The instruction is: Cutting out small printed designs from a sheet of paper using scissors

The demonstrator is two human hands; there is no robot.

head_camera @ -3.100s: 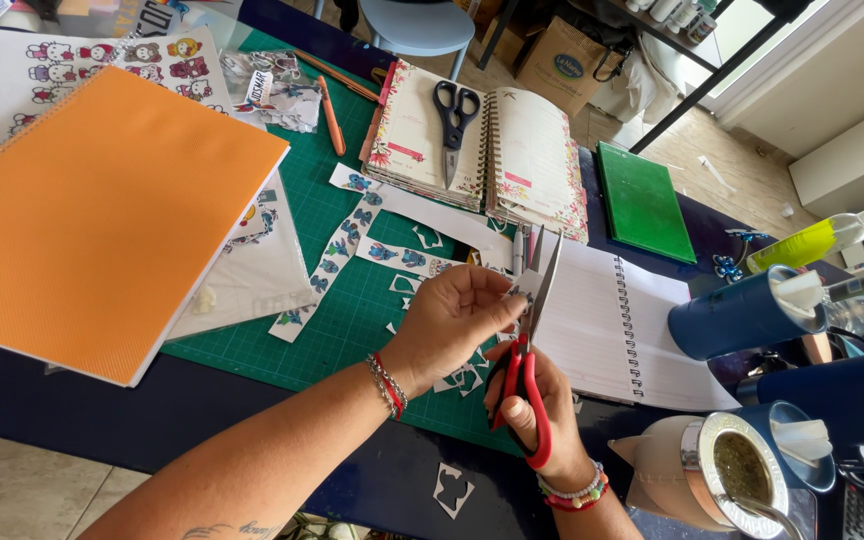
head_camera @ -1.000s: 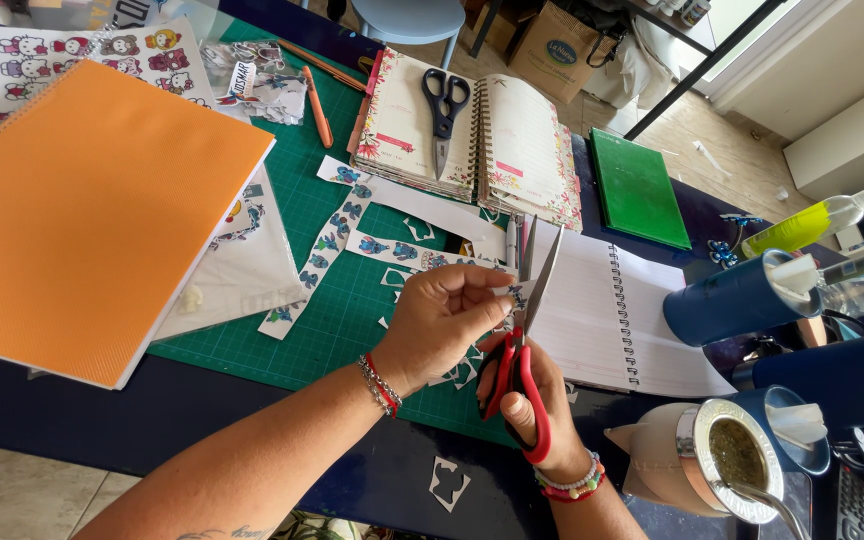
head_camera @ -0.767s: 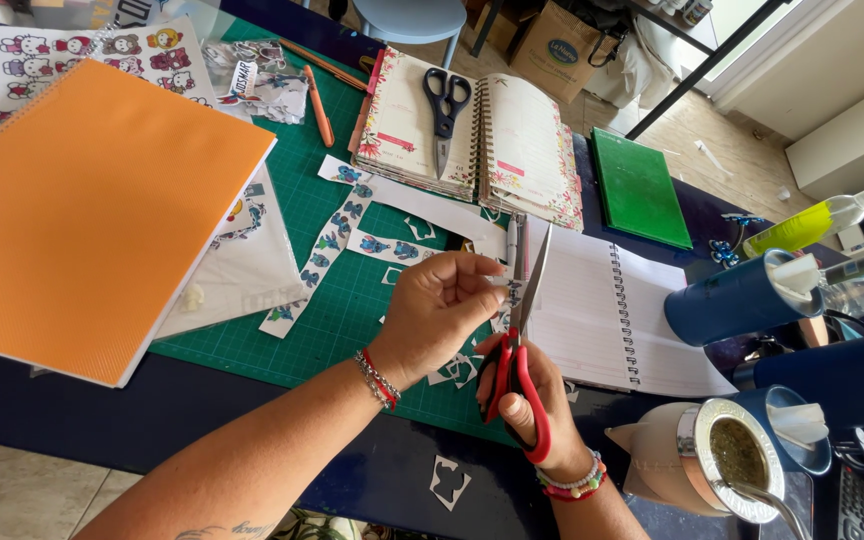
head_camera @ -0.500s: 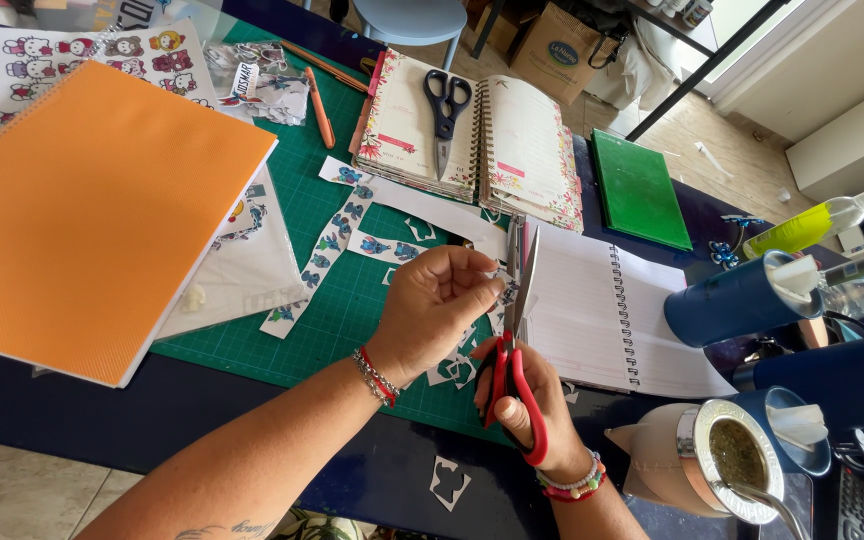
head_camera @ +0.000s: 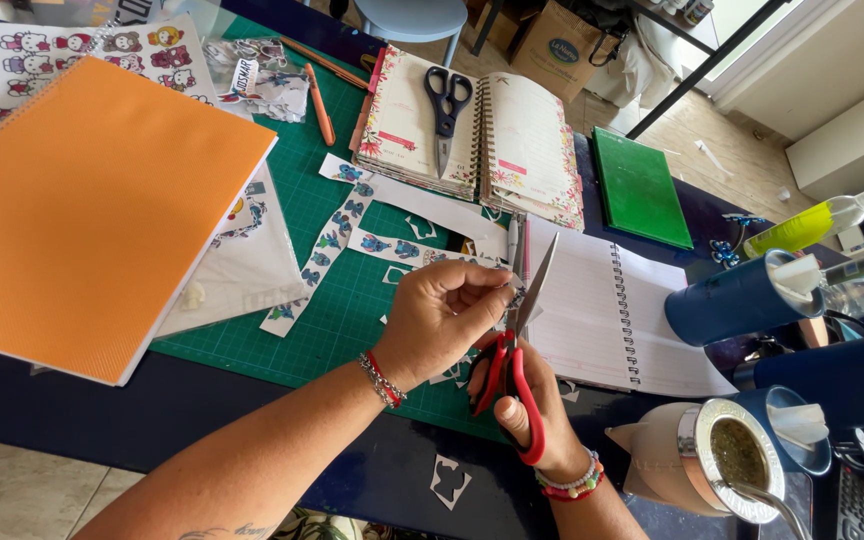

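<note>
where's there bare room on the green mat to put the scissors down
Bare cutting mat lies between the sticker strips and the left hand, and the open ruled notebook page is bare. Around the planner, black scissors and orange notebook it is crowded.

My left hand (head_camera: 439,320) hung curled, palm down, thumb and fingertips pinched together near its right edge, forearm stretching in from lower left. My right hand (head_camera: 522,400) sat just below it, fingers closed in a grip, wrist bent upward.
</note>
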